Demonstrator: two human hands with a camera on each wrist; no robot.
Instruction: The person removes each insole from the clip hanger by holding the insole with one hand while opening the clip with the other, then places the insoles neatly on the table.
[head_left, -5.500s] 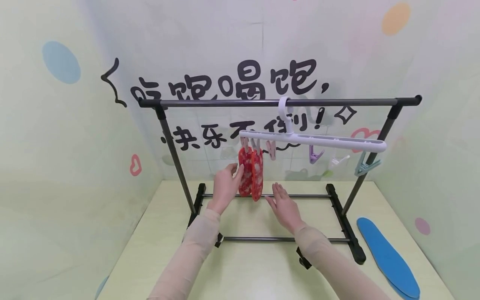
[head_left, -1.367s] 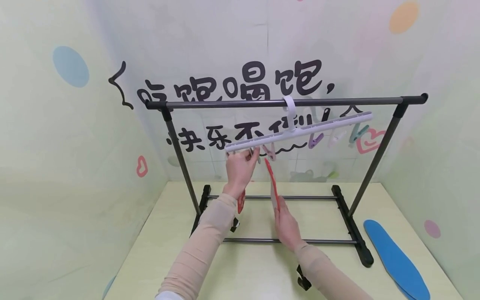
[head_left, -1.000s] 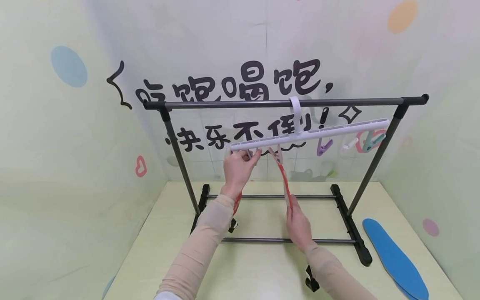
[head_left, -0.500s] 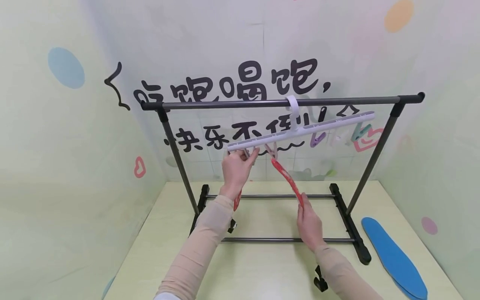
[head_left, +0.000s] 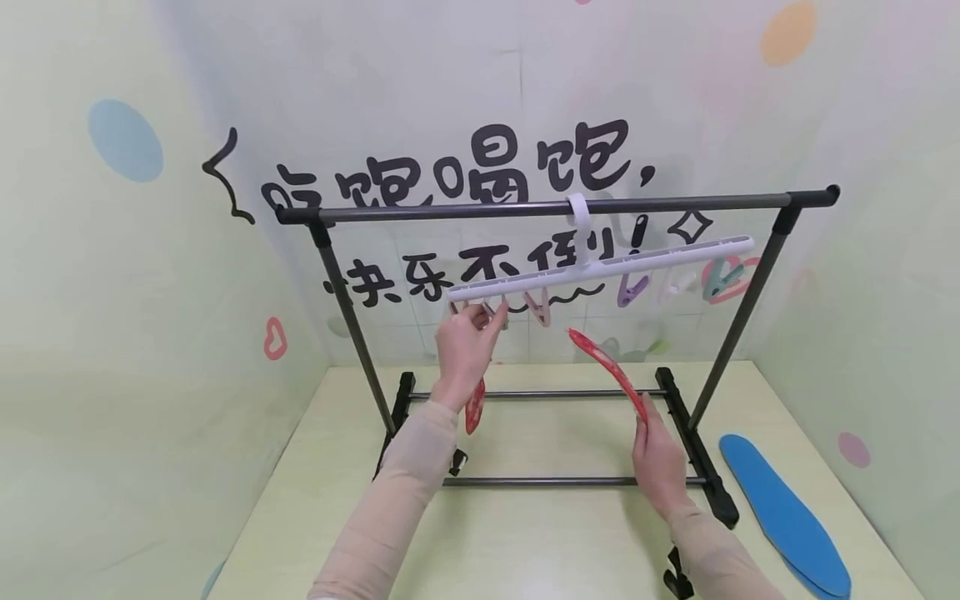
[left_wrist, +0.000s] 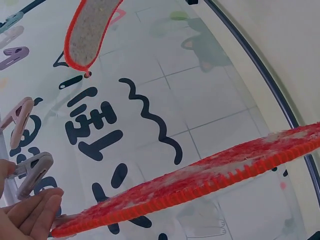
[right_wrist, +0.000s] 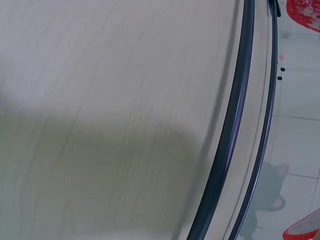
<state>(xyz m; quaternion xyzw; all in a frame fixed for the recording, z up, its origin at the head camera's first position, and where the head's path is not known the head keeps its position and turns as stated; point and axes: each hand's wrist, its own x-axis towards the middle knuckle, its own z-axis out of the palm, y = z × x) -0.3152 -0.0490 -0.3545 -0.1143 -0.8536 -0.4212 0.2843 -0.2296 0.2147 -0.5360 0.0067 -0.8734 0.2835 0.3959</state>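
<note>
My right hand (head_left: 660,458) holds a red insole (head_left: 607,367) by its lower end, well apart from the clips; its grey underside faces the left wrist view. Up at the left end of the lilac clip hanger (head_left: 600,268), my left hand (head_left: 462,350) pinches a grey clothespin (left_wrist: 35,172) between thumb and fingers. A second red insole (left_wrist: 200,185) hangs beside that hand, its top end hidden by the fingers. In the head view only the lower part of this insole (head_left: 475,408) shows below the wrist.
The hanger hooks over the top bar (head_left: 450,212) of a dark metal rack on the table (head_left: 540,542). Pink (head_left: 537,307), purple (head_left: 633,289), white and teal clothespins (head_left: 722,279) hang farther right. Blue insoles (head_left: 787,517) lie stacked at the right.
Both red insoles hung side by side earlier. My left hand rose to the clothespins, and my right hand drew one insole free, down and to the right. The hanger has swung round.
</note>
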